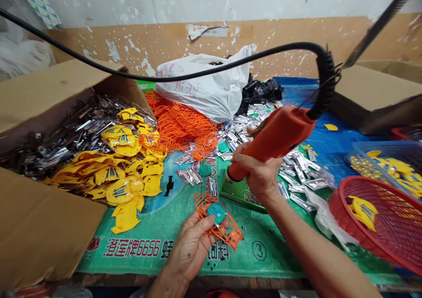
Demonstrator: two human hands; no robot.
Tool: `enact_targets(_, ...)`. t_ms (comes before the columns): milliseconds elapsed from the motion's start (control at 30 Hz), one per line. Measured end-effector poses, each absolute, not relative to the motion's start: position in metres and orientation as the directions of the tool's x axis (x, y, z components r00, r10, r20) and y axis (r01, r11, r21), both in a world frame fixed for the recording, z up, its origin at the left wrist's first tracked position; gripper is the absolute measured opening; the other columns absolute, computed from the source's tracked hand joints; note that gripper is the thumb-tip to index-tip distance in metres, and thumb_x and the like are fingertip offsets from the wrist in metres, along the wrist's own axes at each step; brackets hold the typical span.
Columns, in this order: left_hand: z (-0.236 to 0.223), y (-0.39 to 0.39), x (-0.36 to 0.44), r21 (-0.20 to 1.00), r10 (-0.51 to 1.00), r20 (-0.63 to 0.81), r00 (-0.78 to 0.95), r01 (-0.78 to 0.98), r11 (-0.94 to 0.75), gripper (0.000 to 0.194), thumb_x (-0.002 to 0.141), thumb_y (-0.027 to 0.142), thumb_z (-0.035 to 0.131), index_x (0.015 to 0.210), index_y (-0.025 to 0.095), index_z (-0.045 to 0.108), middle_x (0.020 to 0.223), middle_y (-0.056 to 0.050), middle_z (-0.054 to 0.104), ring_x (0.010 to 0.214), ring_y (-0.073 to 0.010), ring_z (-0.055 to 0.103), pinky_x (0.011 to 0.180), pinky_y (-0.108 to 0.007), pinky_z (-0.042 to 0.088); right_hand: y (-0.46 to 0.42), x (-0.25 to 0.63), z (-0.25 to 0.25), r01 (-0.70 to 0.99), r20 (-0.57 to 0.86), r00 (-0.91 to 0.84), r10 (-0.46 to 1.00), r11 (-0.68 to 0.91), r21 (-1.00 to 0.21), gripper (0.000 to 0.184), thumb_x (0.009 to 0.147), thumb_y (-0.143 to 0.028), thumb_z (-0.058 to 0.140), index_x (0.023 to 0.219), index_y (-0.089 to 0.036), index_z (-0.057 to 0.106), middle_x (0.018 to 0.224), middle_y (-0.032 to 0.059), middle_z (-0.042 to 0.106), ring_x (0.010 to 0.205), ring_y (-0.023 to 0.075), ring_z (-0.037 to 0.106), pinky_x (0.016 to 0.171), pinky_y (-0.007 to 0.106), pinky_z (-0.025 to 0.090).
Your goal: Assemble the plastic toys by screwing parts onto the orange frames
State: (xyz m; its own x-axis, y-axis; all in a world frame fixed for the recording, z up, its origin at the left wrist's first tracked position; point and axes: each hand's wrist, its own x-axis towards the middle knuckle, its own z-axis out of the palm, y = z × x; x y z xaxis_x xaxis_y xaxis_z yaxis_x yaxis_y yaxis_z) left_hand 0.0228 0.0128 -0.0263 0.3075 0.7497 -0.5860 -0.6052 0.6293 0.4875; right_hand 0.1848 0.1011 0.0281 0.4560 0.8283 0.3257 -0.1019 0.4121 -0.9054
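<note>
My left hand (pixel 191 245) is closed on an orange plastic frame piece (pixel 227 232) with a small teal part (pixel 216 212) sitting on it, held just above the green printed mat (pixel 148 241). My right hand (pixel 260 170) grips an orange electric screwdriver (pixel 280 135), whose tip points down onto a green screw tray (pixel 240 192). A black coiled cable (pixel 325 78) runs up from the tool's back end.
A cardboard box (pixel 42 227) at left spills yellow plastic pieces (pixel 121 175) and silver parts (pixel 66 135). Orange frames (pixel 184 126), a white plastic bag (pixel 207 82) and silver pieces (pixel 303 170) lie behind. A red basket (pixel 389 227) and a blue basket (pixel 385 157) stand right.
</note>
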Motion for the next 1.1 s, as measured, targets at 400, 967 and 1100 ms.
enact_targets(400, -0.027, 0.012, 0.022, 0.485, 0.748, -0.591, 0.301, -0.609, 0.628, 0.035, 0.059, 0.017, 0.085, 0.091, 0.014, 0.069, 0.089, -0.004, 0.074, 0.078, -0.0232, 0.071, 0.071, -0.031, 0.056, 0.100, 0.182, 0.029, -0.060, 0.330, 0.447, 0.831, 0.396, -0.916, 0.014, 0.056, -0.021, 0.077, 0.059, -0.019, 0.064, 0.062, -0.0034, 0.061, 0.054, 0.0114, 0.055, 0.050, 0.027, 0.048)
enact_targets(967, -0.028, 0.015, 0.026, 0.462, 0.767, -0.564, 0.305, -0.654, 0.600, 0.032, 0.066, 0.017, 0.080, 0.095, 0.013, 0.065, 0.086, -0.004, 0.072, 0.078, -0.0236, 0.071, 0.073, -0.033, 0.057, 0.070, 0.184, 0.076, -0.304, 0.299, 0.404, 0.864, 0.435, -0.847, 0.032, 0.057, -0.017, 0.071, 0.088, -0.022, 0.064, 0.059, -0.0045, 0.058, 0.050, 0.0142, 0.055, 0.054, 0.032, 0.047)
enact_targets(1100, -0.027, 0.015, 0.026, 0.465, 0.774, -0.556, 0.304, -0.657, 0.593, 0.034, 0.066, 0.018, 0.080, 0.095, 0.012, 0.064, 0.087, -0.006, 0.072, 0.078, -0.0235, 0.070, 0.072, -0.034, 0.057, 0.042, 0.184, 0.087, -0.423, 0.277, 0.215, 0.937, 0.345, -0.838, 0.043, 0.065, -0.022, 0.073, 0.107, -0.029, 0.061, 0.066, -0.0019, 0.060, 0.059, 0.0168, 0.057, 0.060, 0.036, 0.050)
